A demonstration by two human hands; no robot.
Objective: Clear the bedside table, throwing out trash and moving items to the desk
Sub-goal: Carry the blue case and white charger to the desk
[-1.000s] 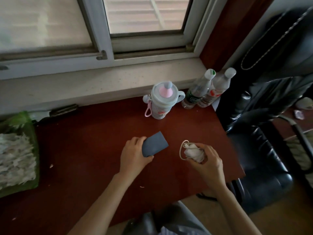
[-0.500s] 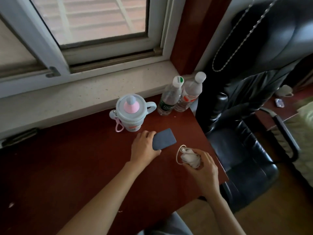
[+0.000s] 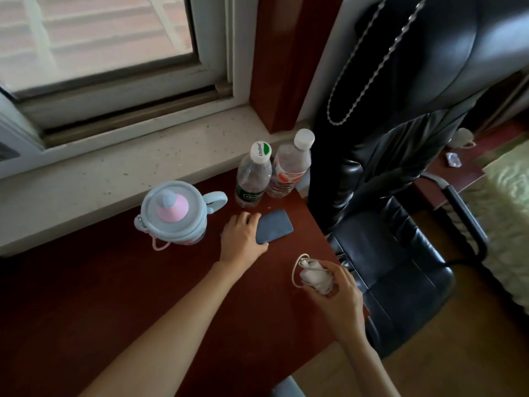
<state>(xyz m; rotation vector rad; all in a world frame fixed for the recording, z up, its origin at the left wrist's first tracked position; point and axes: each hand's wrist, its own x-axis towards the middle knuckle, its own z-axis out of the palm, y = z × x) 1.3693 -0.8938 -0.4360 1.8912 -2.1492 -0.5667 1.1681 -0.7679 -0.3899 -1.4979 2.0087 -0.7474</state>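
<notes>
Two bottles (image 3: 253, 179), one cup (image 3: 174, 213); left hand (image 3: 242, 239) grips phone (image 3: 274, 226), right hand (image 3: 339, 296) grips cable bundle (image 3: 315, 276).

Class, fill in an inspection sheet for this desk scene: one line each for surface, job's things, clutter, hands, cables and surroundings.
Surface: dark red desk below a window sill.
Job's things: grey flat case lying on the desk; bundled white cable held above its edge.
Clutter: blue sippy cup with pink spout; two plastic bottles upright, side by side.
Hands: left hand grips the case; right hand grips the cable bundle.
Cables: only the held bundle, one loop hanging out.
Surroundings: black office chair to the right; bed edge beyond.
</notes>
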